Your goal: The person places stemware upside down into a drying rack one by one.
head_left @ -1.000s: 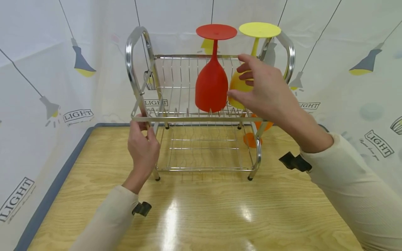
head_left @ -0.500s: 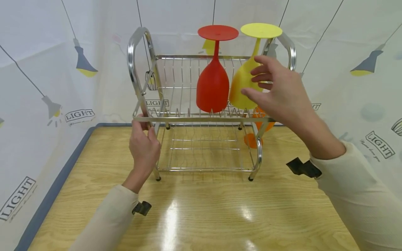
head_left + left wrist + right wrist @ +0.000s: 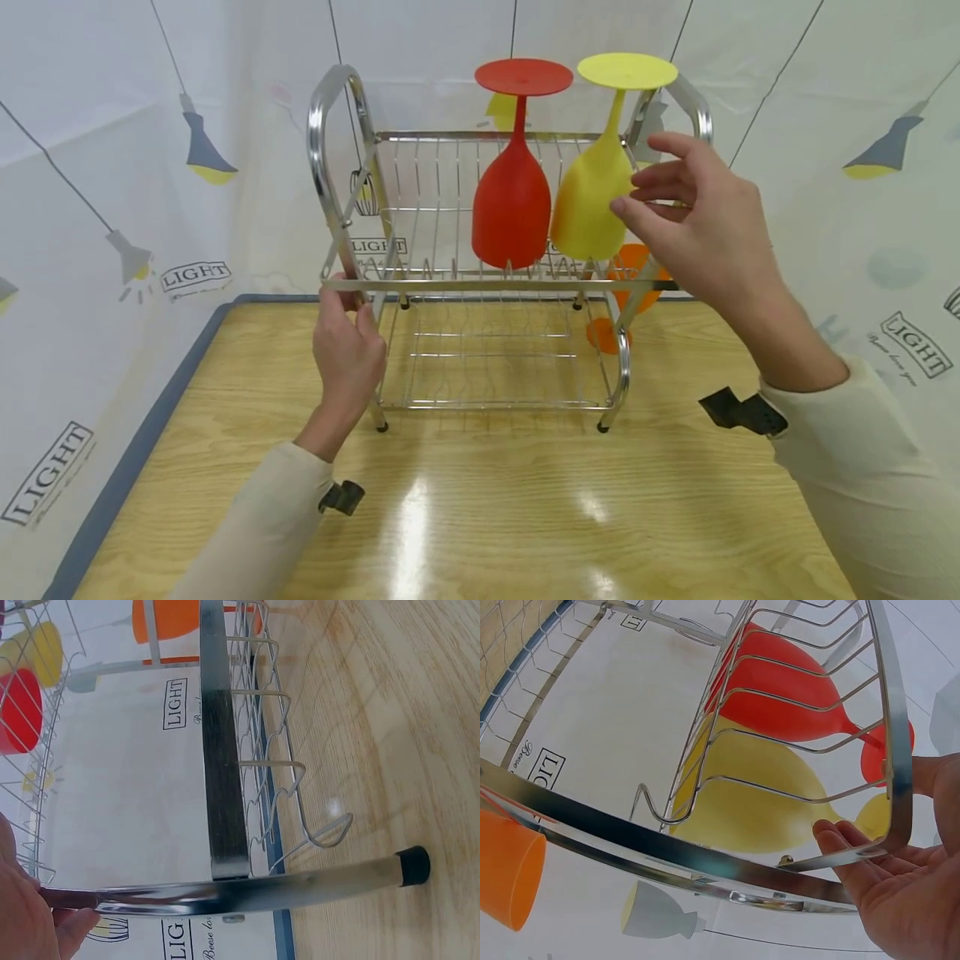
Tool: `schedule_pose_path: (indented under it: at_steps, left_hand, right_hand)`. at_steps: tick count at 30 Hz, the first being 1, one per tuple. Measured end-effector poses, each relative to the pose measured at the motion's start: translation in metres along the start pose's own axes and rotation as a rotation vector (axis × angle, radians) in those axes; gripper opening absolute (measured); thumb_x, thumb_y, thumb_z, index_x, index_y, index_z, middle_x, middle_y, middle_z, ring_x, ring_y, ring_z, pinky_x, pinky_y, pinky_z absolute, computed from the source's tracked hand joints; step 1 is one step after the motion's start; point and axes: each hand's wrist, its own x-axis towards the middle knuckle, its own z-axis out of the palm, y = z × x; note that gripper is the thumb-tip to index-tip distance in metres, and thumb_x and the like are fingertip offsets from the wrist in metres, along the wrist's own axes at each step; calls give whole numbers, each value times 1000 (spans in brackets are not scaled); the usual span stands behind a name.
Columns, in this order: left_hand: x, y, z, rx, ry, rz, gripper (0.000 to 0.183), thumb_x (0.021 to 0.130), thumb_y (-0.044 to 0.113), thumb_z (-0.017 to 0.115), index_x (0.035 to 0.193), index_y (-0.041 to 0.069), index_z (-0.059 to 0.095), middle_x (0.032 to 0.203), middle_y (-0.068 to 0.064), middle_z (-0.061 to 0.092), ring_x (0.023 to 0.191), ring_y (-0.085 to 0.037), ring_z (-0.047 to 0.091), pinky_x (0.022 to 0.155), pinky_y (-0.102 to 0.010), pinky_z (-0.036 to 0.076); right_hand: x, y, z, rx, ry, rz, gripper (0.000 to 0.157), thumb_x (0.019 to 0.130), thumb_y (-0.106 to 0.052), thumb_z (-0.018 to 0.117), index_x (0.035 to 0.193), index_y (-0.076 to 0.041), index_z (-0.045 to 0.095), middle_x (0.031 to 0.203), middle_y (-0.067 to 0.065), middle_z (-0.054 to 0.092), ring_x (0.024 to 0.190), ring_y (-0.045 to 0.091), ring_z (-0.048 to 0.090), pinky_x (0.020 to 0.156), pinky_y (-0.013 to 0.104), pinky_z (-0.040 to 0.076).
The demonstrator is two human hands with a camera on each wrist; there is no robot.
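A two-tier chrome dish rack (image 3: 480, 285) stands in the middle of the table. Upside down on its upper tier are a red plastic goblet (image 3: 512, 208) and, to the right, a yellow goblet (image 3: 596, 200). My left hand (image 3: 348, 342) grips the rack's left post; in the left wrist view part of this hand (image 3: 26, 907) shows at the post (image 3: 157, 900). Just right of the yellow goblet is my right hand (image 3: 720, 225), fingers loosely bent around nothing. In the right wrist view this hand (image 3: 907, 881) is close to the rack's upper corner.
An orange goblet (image 3: 636, 271) stands upright at the rack's right side, partly hidden by its post. The lower wire tier (image 3: 487, 356) sits above the wooden table (image 3: 495, 508). Behind hangs a white cloth (image 3: 255, 167) printed with lamps.
My right hand has moved to the right, from in front of the yellow goblet to beside it, uncovering the goblet. The left hand stays on the post; both goblets on the upper tier stay put.
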Motion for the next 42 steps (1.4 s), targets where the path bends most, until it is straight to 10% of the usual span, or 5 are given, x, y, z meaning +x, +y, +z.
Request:
schedule_pose_path:
  at_steps: [15, 22, 42]
  left_hand:
    - [1, -1, -1, 0, -17, 8, 33, 92, -4, 52, 124, -2, 48, 101, -20, 61, 87, -33, 58, 74, -44, 48]
    - [1, -3, -1, -25, 5, 42, 30, 91, -6, 52, 122, -3, 50, 96, -20, 61, 86, -31, 58, 70, -40, 46]
    - [1, -2, -1, -30, 3, 44, 30, 91, -6, 52, 121, -5, 49, 98, -22, 61, 86, -34, 58, 74, -43, 49]
  right_hand:
    - [-12, 18, 4, 86, 149, 16, 45, 92, -23, 66, 134, -12, 53, 107, 6, 71, 89, -5, 63, 85, 13, 52]
    - [-16, 26, 9, 190, 257, -16, 35, 91, -15, 65, 125, -9, 60, 89, -17, 68, 82, -4, 67, 78, 10, 51]
    - [-37, 62, 11, 316, 442, 75, 23, 96, -16, 60, 116, -6, 64, 88, -8, 70, 82, 6, 70, 75, 14, 55]
